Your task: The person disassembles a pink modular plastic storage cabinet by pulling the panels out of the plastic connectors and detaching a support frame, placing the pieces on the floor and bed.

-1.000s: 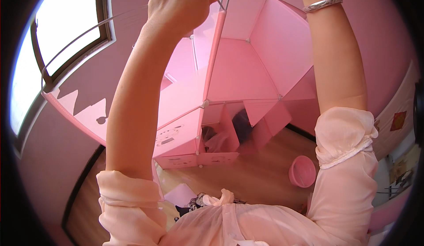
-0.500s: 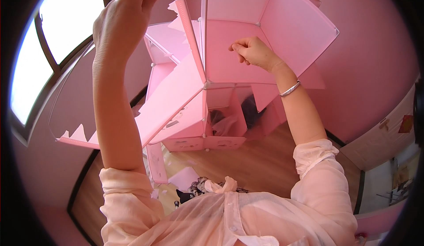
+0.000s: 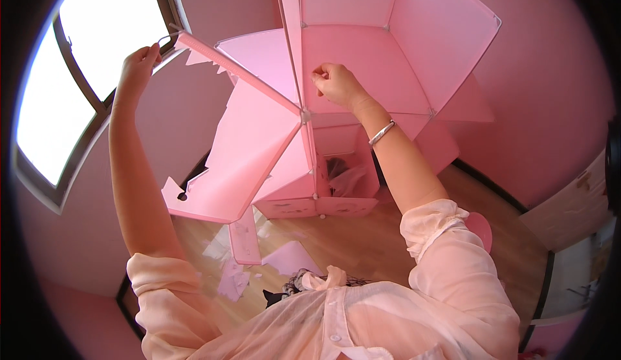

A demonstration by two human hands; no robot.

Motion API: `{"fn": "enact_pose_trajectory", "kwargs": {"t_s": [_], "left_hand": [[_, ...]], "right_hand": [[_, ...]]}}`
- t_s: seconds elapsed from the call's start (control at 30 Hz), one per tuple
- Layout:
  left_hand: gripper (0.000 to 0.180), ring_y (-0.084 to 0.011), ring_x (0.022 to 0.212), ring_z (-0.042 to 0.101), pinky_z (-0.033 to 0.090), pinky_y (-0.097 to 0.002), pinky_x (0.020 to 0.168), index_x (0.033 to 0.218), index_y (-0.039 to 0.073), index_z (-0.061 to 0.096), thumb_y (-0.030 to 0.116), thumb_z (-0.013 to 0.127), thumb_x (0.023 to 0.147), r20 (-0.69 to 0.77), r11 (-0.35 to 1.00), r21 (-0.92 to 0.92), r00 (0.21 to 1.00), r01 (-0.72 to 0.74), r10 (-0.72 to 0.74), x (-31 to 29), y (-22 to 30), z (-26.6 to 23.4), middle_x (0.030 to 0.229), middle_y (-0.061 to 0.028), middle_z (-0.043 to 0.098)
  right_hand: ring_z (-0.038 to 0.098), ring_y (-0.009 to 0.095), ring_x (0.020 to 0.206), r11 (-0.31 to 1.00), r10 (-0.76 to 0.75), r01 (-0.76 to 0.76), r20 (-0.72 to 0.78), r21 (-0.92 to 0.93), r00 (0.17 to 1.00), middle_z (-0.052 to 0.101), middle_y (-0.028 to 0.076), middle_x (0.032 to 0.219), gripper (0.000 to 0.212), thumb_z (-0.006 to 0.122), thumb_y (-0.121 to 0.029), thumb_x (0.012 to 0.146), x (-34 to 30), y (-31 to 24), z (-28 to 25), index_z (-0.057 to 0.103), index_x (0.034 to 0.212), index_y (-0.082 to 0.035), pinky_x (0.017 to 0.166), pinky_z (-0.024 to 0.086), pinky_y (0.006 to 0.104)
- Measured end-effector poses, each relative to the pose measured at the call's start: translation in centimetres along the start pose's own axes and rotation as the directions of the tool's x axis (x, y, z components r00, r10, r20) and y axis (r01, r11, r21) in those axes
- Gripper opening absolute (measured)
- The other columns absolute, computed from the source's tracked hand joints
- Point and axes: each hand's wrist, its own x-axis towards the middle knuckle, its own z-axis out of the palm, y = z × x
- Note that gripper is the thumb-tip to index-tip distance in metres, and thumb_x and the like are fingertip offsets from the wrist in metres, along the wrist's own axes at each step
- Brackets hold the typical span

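Note:
My left hand (image 3: pixel 137 64) is closed in a pinch on a thin metal wire (image 3: pixel 169 36), which runs out of the end of a pink edge strip. That strip borders a torn pink panel (image 3: pixel 259 127) with a jagged edge, joined at a white corner connector (image 3: pixel 305 116) to a pink cube storage rack (image 3: pixel 362 56). Over the rack's upper compartment hangs my right hand (image 3: pixel 339 87), fingers curled together; what they hold, if anything, is hidden. A thin upright panel edge (image 3: pixel 290 36) rises just left of those fingers. The lower curled flap of the torn panel hangs free.
Torn pink scraps (image 3: pixel 234 278) and a flat pink piece (image 3: pixel 291 256) lie on the wooden floor (image 3: pixel 336 243). A window (image 3: pixel 113 30) is at the left, beyond my left hand. Sheer fabric (image 3: pixel 349 180) sits in a lower compartment. A pink wall (image 3: pixel 543 95) stands at right.
My left hand has moved left and down with the wire, swinging the panel's strip down to the left. My right hand has shifted left and slightly down. The view has shifted a little.

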Motion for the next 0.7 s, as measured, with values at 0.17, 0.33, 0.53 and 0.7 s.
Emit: {"fn": "enact_pose_trajectory", "kwargs": {"t_s": [0.17, 0.33, 0.53, 0.7], "left_hand": [[0.034, -0.0031, 0.033, 0.020, 0.013, -0.0196, 0.031, 0.069, 0.009, 0.050, 0.038, 0.044, 0.086, 0.254, 0.871, -0.364, 0.935, 0.329, -0.247, -3.4, -8.5, 3.3, 0.044, 0.0064, 0.029], [0.033, -0.0030, 0.033, 0.021, 0.014, -0.0202, 0.030, 0.067, 0.009, 0.047, 0.036, 0.044, 0.086, 0.325, 0.678, -0.498, 0.841, 0.540, -0.432, -9.2, -16.7, 8.3, 0.044, 0.0061, 0.027], [0.031, -0.0028, 0.032, 0.017, 0.010, -0.0203, 0.029, 0.065, 0.008, 0.048, 0.031, 0.048, 0.086, 0.227, 0.495, -0.721, 0.840, 0.485, -0.492, -14.1, -20.6, 12.2, 0.043, 0.0066, 0.027], [0.030, -0.0019, 0.035, 0.017, 0.010, -0.0195, 0.032, 0.064, 0.009, 0.049, 0.030, 0.050, 0.085, 0.113, 0.423, -0.855, 0.904, 0.299, -0.412, -16.9, -18.5, 11.3, 0.043, 0.0073, 0.026]], "right_hand": [[0.060, 0.020, 0.068, 0.996, 0.090, -0.091, 0.028, 0.014, 0.996, 0.061, 0.009, 0.070, 0.026, 0.051, -0.027, 0.078, -1.6, 5.4, 1.4, 0.060, 0.084, -0.004, 0.066, 0.045, 0.0306], [0.058, 0.023, 0.068, 0.991, 0.114, -0.112, 0.033, -0.072, 0.993, 0.060, 0.010, 0.070, 0.028, 0.051, -0.029, 0.078, -3.1, 6.9, 3.1, 0.060, 0.082, -0.003, 0.065, 0.044, 0.0326], [0.056, 0.021, 0.064, 0.960, 0.263, -0.277, 0.219, 0.033, 0.939, 0.059, 0.011, 0.069, 0.034, 0.047, -0.032, 0.082, -5.7, 11.3, 7.6, 0.057, 0.087, 0.000, 0.063, 0.043, 0.0319], [0.048, 0.008, 0.053, 0.699, 0.347, -0.548, 0.453, 0.458, 0.821, 0.052, 0.002, 0.064, 0.033, 0.045, -0.033, 0.086, -8.7, 12.6, 9.9, 0.052, 0.099, -0.003, 0.041, 0.037, 0.0232]]}}
